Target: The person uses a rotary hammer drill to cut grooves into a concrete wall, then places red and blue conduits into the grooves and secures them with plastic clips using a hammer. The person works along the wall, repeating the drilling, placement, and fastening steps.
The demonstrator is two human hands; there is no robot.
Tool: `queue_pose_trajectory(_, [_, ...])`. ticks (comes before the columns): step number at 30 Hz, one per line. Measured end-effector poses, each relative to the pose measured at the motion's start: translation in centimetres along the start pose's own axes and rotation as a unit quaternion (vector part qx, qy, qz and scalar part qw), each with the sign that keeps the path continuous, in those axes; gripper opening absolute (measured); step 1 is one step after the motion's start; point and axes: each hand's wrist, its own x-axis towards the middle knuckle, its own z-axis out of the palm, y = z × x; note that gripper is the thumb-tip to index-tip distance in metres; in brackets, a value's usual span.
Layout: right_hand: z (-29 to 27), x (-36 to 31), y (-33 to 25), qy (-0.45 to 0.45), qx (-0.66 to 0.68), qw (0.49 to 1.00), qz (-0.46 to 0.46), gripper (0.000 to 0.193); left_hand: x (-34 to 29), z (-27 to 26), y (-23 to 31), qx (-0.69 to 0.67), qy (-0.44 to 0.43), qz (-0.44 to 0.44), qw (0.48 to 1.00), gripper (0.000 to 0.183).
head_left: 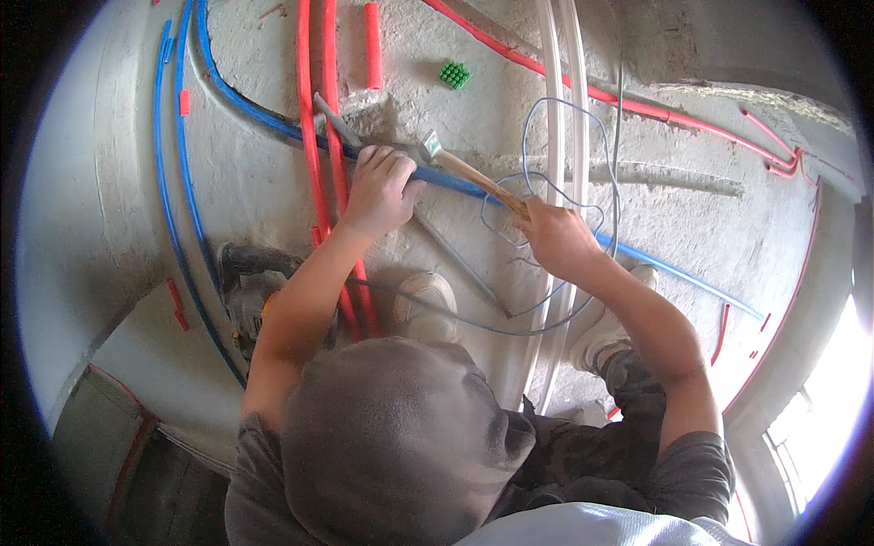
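Nearest cloth: dusty dark-grey fabric bulges at the lower middle.
Right hand: closes around a wooden-handled tool; its head is unclear.
Left hand: fingers curl over a blue pipe; I cannot tell what they grip.
Tool position: between both hands, above the concrete floor.

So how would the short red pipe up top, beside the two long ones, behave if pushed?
The short red pipe would probably roll if pushed sideways, given its round shape, though the rough floor might slow it. It looks stiff, lying straight, and likely light, being slim.
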Motion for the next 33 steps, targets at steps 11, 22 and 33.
queue_pose_trajectory(11, [1.0, 0.1, 1.0, 0.022, -0.031, 0.999, -0.022, 0.029, 0.2, -0.2, 0.1, 0.008, 0.003, 0.002, 1.000, 0.030])
queue_pose_trajectory(22, [1.0, -0.7, 0.7, 0.013, -0.005, 0.999, -0.032, 0.031, 0.5, -0.8, 0.6, 0.009, 0.018, 0.009, 1.000, 0.025])
queue_pose_trajectory(33, [1.5, -3.4, 4.2, 0.016, -0.024, 0.998, -0.063, 0.032, 0.3, -0.3, 0.2, 0.013, 0.015, 0.020, 1.000, 0.029])
